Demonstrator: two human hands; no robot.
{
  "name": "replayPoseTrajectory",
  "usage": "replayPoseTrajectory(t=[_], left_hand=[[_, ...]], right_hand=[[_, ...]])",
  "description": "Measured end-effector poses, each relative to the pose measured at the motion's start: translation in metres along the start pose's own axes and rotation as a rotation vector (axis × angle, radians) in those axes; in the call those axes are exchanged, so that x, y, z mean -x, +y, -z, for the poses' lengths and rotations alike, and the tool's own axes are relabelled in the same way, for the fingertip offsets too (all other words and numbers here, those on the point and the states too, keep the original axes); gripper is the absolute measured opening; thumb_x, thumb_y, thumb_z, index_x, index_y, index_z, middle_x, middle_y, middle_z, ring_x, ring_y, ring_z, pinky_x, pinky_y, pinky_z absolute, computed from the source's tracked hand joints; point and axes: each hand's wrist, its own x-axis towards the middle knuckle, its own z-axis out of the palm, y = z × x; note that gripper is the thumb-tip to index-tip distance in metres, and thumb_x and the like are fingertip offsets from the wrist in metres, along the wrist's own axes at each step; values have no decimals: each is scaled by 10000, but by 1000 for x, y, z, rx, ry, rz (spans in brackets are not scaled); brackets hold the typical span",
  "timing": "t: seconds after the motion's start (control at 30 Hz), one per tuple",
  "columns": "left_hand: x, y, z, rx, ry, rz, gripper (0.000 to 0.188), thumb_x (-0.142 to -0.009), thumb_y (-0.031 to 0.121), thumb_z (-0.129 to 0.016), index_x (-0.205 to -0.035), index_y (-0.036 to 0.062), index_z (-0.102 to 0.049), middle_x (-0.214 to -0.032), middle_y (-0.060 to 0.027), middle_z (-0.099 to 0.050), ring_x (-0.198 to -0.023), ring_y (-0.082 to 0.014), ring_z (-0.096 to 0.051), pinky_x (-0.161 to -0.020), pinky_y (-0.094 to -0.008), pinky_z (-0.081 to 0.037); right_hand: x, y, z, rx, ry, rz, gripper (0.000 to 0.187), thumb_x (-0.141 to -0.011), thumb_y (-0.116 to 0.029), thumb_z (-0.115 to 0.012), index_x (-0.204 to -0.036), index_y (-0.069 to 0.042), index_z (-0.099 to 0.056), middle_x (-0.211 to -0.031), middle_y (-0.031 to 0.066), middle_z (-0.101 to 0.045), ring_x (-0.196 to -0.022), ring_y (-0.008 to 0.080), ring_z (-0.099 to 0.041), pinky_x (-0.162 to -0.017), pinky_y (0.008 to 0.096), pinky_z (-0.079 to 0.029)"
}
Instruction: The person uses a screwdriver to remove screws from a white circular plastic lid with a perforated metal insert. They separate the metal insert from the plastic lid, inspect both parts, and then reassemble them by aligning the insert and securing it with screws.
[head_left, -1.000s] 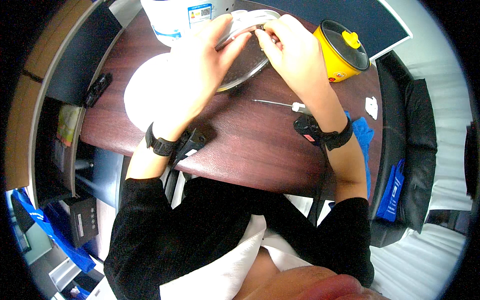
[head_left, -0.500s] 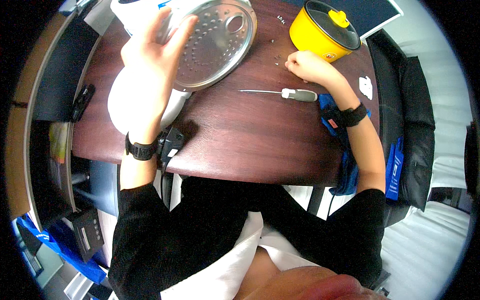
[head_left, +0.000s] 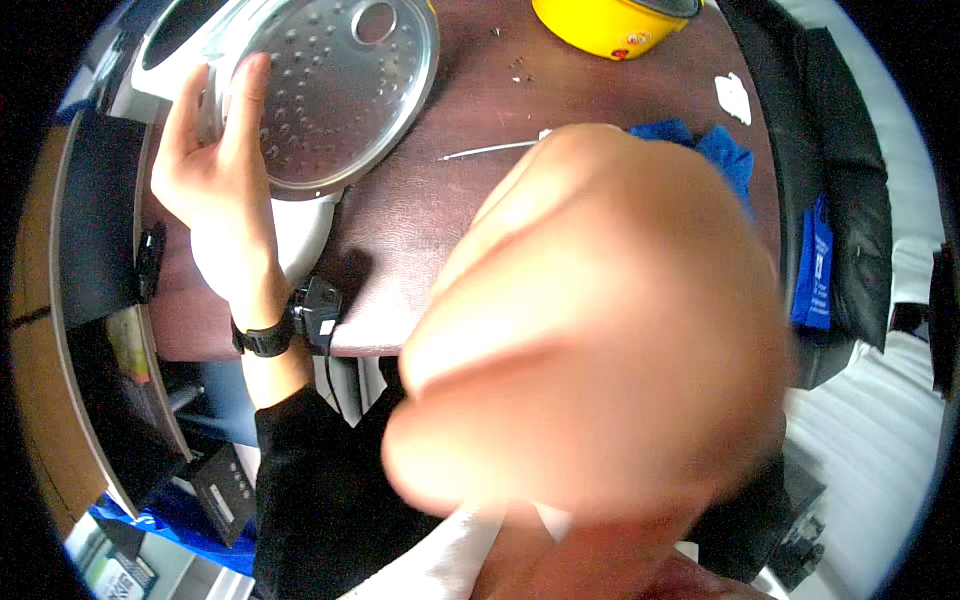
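Observation:
My left hand (head_left: pixel 215 180) has its thumb on one side and its fingers on the other side of the edge of a raised lid. A round silver metal plate (head_left: pixel 330 110) with bumps and a round hole faces me on that lid. Below it shows the white rounded body (head_left: pixel 305 235) of the appliance, partly behind my left wrist. Close to the camera, my right hand (head_left: pixel 600 310) is large and smeared by motion, its fingers hard to make out. It covers most of a screwdriver, whose thin shaft (head_left: pixel 490 151) sticks out to the left.
Small screws (head_left: pixel 520 75) lie on the dark brown table (head_left: pixel 400 240). A yellow pot (head_left: pixel 610 25) stands at the far right, near a blue cloth (head_left: pixel 725 160) and a white piece (head_left: pixel 733 98). A black device (head_left: pixel 318 310) with a cable is by my left wrist.
My right hand has left the table beside the yellow pot and come up close to the camera. The view has shifted; my left hand remains at the lid.

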Motion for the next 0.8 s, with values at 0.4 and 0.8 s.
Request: replayPoseTrajectory(t=[0.4, 0.8], left_hand=[[4, 7, 0, 4, 4, -33, 431, -759, 218, -784, -1059, -57, -642, -859, -109, -683, -777, -90, -598, -703, -212, -467], [3, 5, 7, -101, -15, -47, 444, -750, 201, -791, -1061, -75, -635, -876, -101, -683, -781, -91, -596, -718, -216, -476]], right_hand=[[3, 7, 30, -113, -101, -74, 485, -669, -442, -790, -589, -72, -486, -555, 11, -473, -411, 160, -465, -357, 255, -347], [49, 30, 24, -189, 228, -201, 467, -854, -486, -556, -667, -58, -537, -549, -19, -428, -460, 91, -420, -437, 206, -300]])
